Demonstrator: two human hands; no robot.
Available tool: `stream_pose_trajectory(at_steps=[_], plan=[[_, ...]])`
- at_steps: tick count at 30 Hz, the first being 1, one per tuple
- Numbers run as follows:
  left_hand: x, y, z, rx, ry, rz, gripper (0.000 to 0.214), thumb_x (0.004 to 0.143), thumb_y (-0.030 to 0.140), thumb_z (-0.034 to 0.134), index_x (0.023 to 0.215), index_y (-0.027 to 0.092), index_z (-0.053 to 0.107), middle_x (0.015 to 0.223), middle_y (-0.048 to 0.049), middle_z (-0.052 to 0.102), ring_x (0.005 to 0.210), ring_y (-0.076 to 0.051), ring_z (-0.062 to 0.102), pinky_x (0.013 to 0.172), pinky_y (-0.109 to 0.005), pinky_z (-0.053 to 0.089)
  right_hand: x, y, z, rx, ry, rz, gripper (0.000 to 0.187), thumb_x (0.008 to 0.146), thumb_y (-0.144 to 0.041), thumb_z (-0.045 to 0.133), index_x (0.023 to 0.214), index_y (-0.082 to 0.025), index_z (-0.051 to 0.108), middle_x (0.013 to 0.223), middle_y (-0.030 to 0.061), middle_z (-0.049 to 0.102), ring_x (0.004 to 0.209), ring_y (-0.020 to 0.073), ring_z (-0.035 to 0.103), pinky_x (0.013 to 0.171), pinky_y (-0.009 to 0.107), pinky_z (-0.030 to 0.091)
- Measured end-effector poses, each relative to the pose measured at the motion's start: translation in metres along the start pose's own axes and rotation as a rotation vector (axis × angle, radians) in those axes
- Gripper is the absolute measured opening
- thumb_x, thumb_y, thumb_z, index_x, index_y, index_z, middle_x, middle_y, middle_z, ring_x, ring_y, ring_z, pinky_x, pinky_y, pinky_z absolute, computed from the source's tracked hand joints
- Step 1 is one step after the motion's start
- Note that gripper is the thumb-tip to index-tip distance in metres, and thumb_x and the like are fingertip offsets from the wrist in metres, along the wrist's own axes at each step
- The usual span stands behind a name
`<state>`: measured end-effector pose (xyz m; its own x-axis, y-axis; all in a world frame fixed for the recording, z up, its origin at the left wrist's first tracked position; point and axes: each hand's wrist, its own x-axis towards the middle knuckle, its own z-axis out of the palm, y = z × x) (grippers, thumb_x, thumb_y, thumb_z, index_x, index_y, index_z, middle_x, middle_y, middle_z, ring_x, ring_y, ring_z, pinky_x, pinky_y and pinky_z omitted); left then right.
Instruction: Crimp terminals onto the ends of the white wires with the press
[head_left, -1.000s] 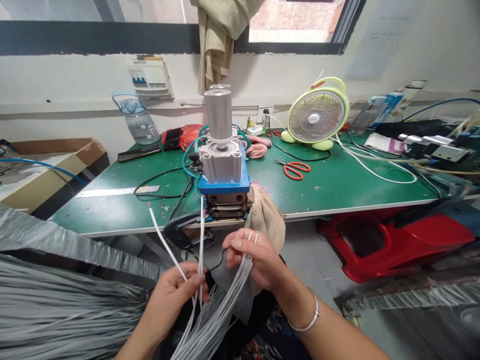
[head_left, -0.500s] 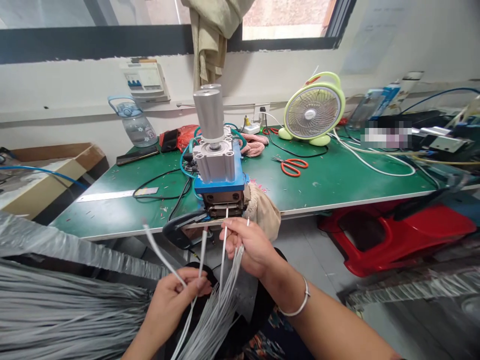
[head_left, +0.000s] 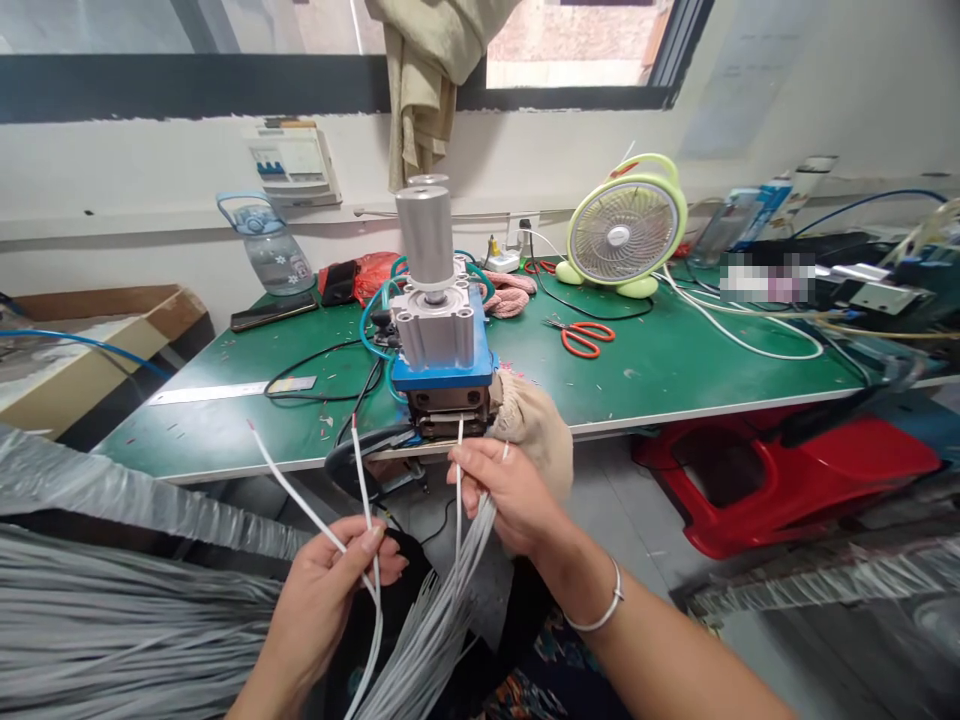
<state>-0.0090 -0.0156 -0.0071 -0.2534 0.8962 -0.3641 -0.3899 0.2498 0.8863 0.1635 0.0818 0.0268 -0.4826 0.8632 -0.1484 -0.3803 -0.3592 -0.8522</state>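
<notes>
My left hand (head_left: 341,565) is closed on two white cables (head_left: 360,470), pinched between thumb and fingers; their ends fan apart above it and show reddish tips. My right hand (head_left: 506,490) pinches one white cable (head_left: 460,480) whose upper end reaches into the front slot of a pneumatic press (head_left: 442,345) with a blue plate and silver cylinder. A bundle of grey-white cables (head_left: 439,620) also runs through the right hand's lower fingers and hangs over my lap. How many cables the right hand holds is hidden.
On the green table (head_left: 510,360) lie orange-handled scissors (head_left: 585,338), a steel ruler (head_left: 225,391) and black cords. A green fan (head_left: 626,235) stands behind. A cloth bag (head_left: 540,430) hangs beside the press. Many grey cables (head_left: 135,620) lie at left, a red stool (head_left: 795,480) at right.
My left hand has moved left with its two cables, whose tips now stand farther from the press. My right hand has stayed by the slot, its cable still in it.
</notes>
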Motion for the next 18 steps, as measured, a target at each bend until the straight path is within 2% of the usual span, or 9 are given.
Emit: stream_pose_trajectory(at_steps=[4, 8, 11, 18], plan=[[0.001, -0.002, 0.002, 0.085, -0.026, 0.028, 0.022, 0.064, 0.032, 0.071, 0.078, 0.015, 0.066, 0.063, -0.0032, 0.068, 0.063, -0.018, 0.064, 0.062, -0.029, 0.051, -0.007, -0.001, -0.002, -0.13, -0.053, 0.002, 0.029, 0.073, -0.041, 0.063, 0.064, -0.013, 0.061, 0.041, -0.0028, 0.052, 0.034, 0.0058, 0.043, 0.038, 0.018, 0.033], [0.0, -0.003, 0.002, 0.197, -0.054, 0.05, 0.024, 0.065, 0.032, 0.071, 0.08, 0.014, 0.066, 0.06, -0.0041, 0.068, 0.059, -0.017, 0.062, 0.062, -0.029, 0.049, -0.008, -0.002, 0.0, -0.138, -0.055, 0.013, 0.029, 0.07, -0.04, 0.065, 0.065, -0.012, 0.061, 0.047, -0.0019, 0.056, 0.034, 0.0052, 0.044, 0.037, 0.018, 0.035], [-0.001, -0.001, 0.001, 0.239, -0.08, 0.079, 0.023, 0.067, 0.033, 0.069, 0.081, 0.014, 0.065, 0.058, -0.0036, 0.067, 0.057, -0.016, 0.061, 0.062, -0.027, 0.046, -0.003, -0.003, 0.002, -0.004, 0.01, 0.017, 0.025, 0.067, -0.036, 0.069, 0.07, -0.012, 0.061, 0.055, -0.001, 0.06, 0.034, 0.0041, 0.044, 0.035, 0.017, 0.036], [-0.001, 0.009, -0.001, 0.196, -0.045, 0.145, 0.02, 0.069, 0.032, 0.067, 0.08, 0.016, 0.064, 0.056, -0.0018, 0.065, 0.056, -0.015, 0.058, 0.059, -0.026, 0.043, 0.009, -0.01, 0.008, 0.303, 0.099, 0.157, 0.019, 0.067, -0.028, 0.069, 0.07, -0.011, 0.06, 0.05, -0.003, 0.056, 0.032, 0.0027, 0.039, 0.032, 0.015, 0.032]])
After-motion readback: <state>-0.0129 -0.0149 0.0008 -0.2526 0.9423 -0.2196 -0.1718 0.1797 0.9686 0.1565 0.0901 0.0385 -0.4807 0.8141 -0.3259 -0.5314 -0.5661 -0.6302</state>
